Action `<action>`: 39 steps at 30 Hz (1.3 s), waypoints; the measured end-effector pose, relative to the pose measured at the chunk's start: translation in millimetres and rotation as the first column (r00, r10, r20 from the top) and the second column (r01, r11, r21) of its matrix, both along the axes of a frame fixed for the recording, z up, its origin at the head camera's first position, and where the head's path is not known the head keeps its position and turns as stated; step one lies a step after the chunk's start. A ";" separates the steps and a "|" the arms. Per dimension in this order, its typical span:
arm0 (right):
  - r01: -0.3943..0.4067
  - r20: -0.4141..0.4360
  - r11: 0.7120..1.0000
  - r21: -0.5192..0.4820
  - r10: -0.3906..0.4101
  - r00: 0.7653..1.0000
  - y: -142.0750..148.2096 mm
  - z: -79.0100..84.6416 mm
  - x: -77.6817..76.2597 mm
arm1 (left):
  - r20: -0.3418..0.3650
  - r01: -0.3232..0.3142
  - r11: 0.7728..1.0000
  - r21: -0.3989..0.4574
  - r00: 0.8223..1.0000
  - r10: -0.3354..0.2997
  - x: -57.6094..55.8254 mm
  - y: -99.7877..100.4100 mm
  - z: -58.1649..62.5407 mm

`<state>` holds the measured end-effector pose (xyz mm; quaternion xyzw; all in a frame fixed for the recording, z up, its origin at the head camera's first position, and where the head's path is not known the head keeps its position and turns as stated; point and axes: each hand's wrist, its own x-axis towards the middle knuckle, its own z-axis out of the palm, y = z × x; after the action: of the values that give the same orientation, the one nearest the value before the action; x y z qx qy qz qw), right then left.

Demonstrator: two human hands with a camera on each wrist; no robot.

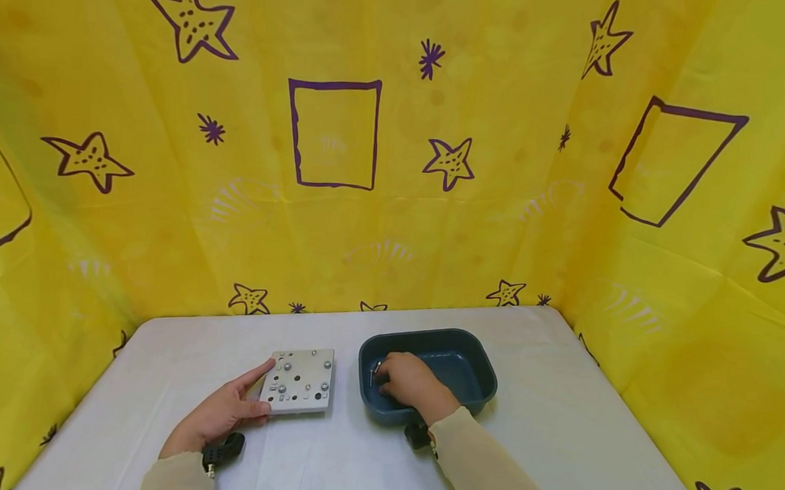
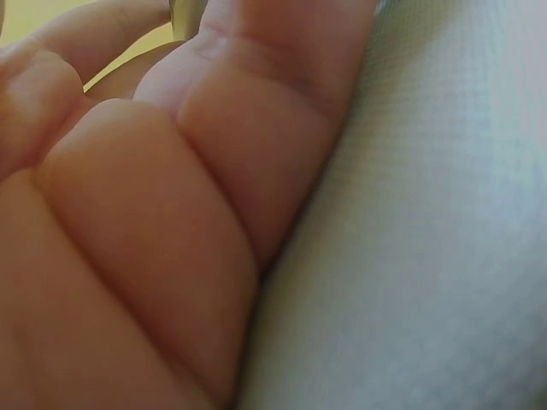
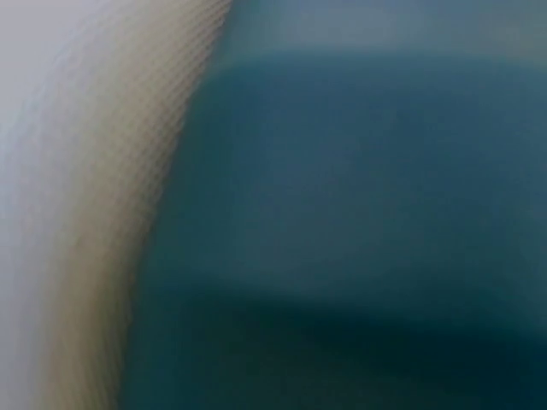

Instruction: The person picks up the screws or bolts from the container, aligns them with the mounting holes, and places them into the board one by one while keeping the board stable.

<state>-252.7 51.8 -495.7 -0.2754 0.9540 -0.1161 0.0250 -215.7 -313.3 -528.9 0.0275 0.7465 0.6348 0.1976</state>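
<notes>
A pale square board (image 1: 297, 381) with holes and several small bolts set in its top lies on the table. My left hand (image 1: 227, 406) grips its left side, thumb at the near corner and fingers at the far one. Only that hand's palm side shows in the left wrist view. To the right, my right hand (image 1: 412, 381) reaches down into the left end of a dark blue tub (image 1: 475, 375), fingers bent. Small shiny metal pieces (image 1: 374, 373) show right at its fingertips; I cannot tell if it pinches one. The tub's blue wall (image 3: 359, 188) fills most of the right wrist view.
The white-covered table (image 1: 380, 474) has rounded far corners. A yellow curtain (image 1: 340, 235) with purple starfish drawings stands behind it and on both sides. Each wrist wears a black device, such as the left one (image 1: 223, 451).
</notes>
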 end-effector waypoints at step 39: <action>0.319 0.521 0.735 -0.599 0.055 0.852 -90.0 66.8 1.4 | 0.005 -0.010 1.000 -0.009 1.000 0.010 2.7 3.1 7.0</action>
<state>-251.2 -38.2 -428.9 -0.1540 0.8250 -0.5179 0.1655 -212.9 -310.2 -521.9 0.0211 0.7488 0.6327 0.1964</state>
